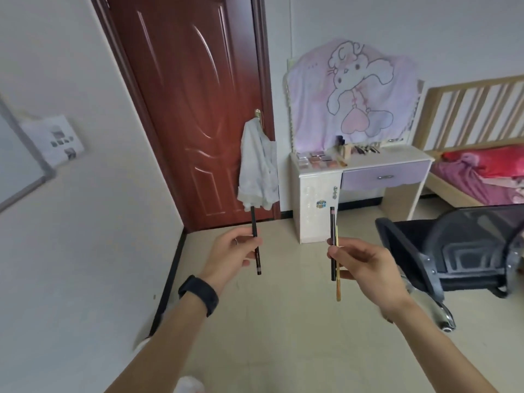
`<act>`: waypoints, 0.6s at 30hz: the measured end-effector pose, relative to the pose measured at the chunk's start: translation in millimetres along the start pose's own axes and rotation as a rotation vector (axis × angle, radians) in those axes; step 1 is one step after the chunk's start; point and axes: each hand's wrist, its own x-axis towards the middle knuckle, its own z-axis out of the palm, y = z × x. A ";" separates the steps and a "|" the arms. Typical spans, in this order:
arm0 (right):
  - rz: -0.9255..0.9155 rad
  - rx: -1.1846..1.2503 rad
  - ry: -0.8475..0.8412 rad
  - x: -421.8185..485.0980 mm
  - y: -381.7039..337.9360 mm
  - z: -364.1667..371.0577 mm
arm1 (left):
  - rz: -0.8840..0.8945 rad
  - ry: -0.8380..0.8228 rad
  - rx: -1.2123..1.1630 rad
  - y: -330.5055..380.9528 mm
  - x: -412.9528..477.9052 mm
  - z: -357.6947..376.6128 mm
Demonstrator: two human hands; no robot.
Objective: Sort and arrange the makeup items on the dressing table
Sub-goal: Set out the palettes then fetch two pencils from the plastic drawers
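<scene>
Black liner pencil (253,224) upright, pinched mid-shaft in left hand (234,255). Right hand (365,263) clamps two more: second black pencil (332,225) plus thin gold one (337,285), side by side. Dressing table (397,158) well apart, across floor, with palettes (317,158) and row of dark sticks (365,149) on top. My take: walk over, skirt office chair (453,251), keep pair parallel, lay all three beside that row, same direction.

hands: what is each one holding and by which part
The left hand pinches a black pencil near its middle. The right hand pinches a second black pencil and a thin gold stick together, both around mid-length.
</scene>
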 end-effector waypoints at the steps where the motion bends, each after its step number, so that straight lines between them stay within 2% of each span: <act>1: 0.004 0.005 0.006 23.0 3.7 -1.1 | -0.003 -0.008 -0.003 2.9 25.9 7.2; 10: 0.038 -0.036 0.068 247.0 11.5 -35.3 | -0.033 -0.076 -0.069 41.4 256.6 84.9; 18: 0.080 -0.088 0.143 419.8 39.7 -69.4 | -0.085 -0.180 -0.095 38.9 436.0 165.0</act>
